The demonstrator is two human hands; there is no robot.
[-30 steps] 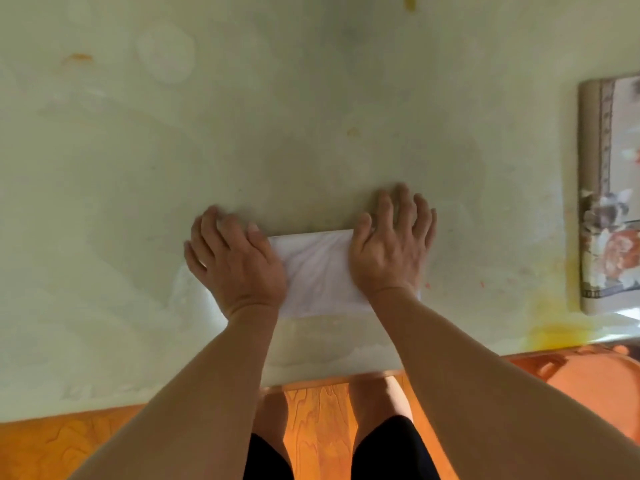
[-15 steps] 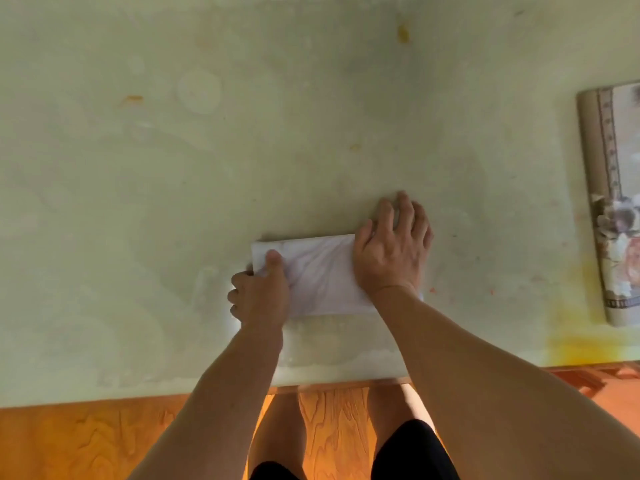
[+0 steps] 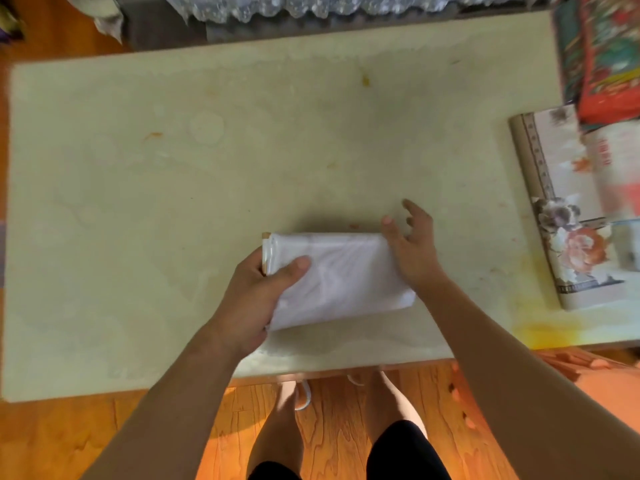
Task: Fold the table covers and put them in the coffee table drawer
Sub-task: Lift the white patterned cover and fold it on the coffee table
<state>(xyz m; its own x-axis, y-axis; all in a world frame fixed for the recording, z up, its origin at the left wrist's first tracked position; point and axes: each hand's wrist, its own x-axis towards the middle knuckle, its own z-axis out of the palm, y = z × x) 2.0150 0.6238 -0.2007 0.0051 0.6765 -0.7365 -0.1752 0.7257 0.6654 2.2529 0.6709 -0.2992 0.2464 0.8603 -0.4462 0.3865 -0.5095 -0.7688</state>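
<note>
Holding the white folded table cover (image 3: pixel 341 278) over the near middle of the pale cream stone-look coffee table top (image 3: pixel 173 202), that's where we are right now. It's a flat rectangular packet, plasticky looking, with a thin tan edge showing at its left end. Whether its underside touches the table we can't really tell, though its left end looks lifted.

Our left hand (image 3: pixel 254 299) has the left end of it, thumb pressed down on top and the other fingers curled under, so it's a proper pinch grip on the cover. Our right hand (image 3: pixel 414 251) sits at the right end, fingers spread and loosely relaxed, palm side against the packet's edge, not wrapped around anything.

Further out, the tabletop has some orange-yellow stains, a big one near the front right corner. On the right side lies a folded floral-print cloth with a patterned border (image 3: pixel 568 216), well apart from the white one, and past it a red and green patterned bundle (image 3: pixel 602 53), blurry. Below the table edge we see the orange wooden floor (image 3: pixel 104 427) and our own legs in black shorts (image 3: pixel 401 452).
</note>
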